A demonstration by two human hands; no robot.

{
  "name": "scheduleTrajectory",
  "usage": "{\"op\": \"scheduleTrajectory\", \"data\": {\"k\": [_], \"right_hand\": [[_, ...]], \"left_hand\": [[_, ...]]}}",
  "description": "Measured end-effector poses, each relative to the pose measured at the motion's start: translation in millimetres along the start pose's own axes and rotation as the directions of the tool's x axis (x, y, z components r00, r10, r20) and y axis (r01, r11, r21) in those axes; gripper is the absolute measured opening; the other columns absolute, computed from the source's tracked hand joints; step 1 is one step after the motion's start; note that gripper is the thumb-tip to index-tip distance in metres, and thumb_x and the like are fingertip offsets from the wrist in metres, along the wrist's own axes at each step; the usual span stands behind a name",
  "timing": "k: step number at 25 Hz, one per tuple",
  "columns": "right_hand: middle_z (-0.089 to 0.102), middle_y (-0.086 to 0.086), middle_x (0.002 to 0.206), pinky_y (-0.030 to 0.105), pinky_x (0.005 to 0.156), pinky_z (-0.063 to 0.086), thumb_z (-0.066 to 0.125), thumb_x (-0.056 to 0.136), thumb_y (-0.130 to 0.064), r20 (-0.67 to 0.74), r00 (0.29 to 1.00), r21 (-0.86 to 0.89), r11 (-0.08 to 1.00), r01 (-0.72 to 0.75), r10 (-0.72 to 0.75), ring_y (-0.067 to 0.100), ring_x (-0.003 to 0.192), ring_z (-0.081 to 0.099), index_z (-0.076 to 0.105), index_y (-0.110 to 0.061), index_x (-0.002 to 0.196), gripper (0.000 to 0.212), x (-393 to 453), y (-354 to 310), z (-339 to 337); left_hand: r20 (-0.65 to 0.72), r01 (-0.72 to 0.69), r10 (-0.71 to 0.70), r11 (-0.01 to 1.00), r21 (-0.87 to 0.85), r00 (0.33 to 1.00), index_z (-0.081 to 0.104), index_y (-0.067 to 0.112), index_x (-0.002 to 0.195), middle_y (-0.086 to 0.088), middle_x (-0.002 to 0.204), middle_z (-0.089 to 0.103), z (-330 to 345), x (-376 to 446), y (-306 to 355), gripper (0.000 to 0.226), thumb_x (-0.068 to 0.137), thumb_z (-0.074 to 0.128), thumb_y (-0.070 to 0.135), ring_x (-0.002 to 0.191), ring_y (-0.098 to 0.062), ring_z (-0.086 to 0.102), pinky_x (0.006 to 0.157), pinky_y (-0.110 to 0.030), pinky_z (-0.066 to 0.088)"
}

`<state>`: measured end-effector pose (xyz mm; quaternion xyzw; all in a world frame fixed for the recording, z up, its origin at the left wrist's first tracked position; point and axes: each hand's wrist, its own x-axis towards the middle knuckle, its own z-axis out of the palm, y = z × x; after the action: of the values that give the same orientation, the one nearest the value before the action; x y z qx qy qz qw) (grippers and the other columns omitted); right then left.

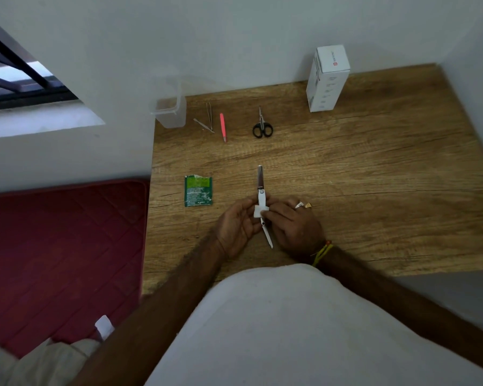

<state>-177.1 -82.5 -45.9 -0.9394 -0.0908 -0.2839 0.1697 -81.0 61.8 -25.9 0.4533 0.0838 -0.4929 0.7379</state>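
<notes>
Over the near middle of the wooden table (374, 168) I hold a slim metal folding tool (260, 179), unfolded, its lever pointing away from me and a thin blade (268, 238) pointing toward me. My left hand (236, 227) grips it from the left. My right hand (293, 224), with two rings, pinches a small white wipe (258, 211) against its middle. A torn green sachet (198, 191) lies flat to the left of my hands.
Along the far side lie two metal tweezers (207, 121), a pink tool (223, 126) and black-handled scissors (262, 125). A clear plastic container (169, 112) stands at the far left corner, a white box (328, 79) at the far right. A red mat (62, 246) covers the floor to the left.
</notes>
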Motion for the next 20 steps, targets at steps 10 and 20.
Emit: {"op": "scheduleTrajectory", "data": {"k": [10,20], "right_hand": [[0.072,0.006,0.099,0.038,0.07,0.05,0.063,0.091,-0.015,0.018,1.0,0.018,1.0,0.025,-0.025,0.026,0.087,0.064,0.075,-0.008,0.099,0.016,-5.8,-0.2,-0.7],[0.072,0.01,0.1,0.037,0.074,0.053,0.061,0.091,-0.013,0.029,0.999,0.07,0.997,0.015,-0.017,0.028,0.088,0.066,0.075,-0.004,0.1,0.019,-4.5,-0.4,1.5]], "left_hand": [[-0.001,0.0,0.0,1.0,0.02,1.0,0.051,-0.001,0.138,-0.02,0.13,0.063,1.6,-1.2,0.3,0.045,0.106,0.029,0.021,0.111,-0.025,0.066,0.096,-0.035,0.054],[-0.081,-0.012,0.023,0.99,0.141,0.996,0.054,-0.001,0.133,-0.019,0.127,0.066,10.9,0.3,1.7,0.038,0.105,0.035,0.015,0.111,-0.026,0.065,0.098,-0.039,0.052]]}}
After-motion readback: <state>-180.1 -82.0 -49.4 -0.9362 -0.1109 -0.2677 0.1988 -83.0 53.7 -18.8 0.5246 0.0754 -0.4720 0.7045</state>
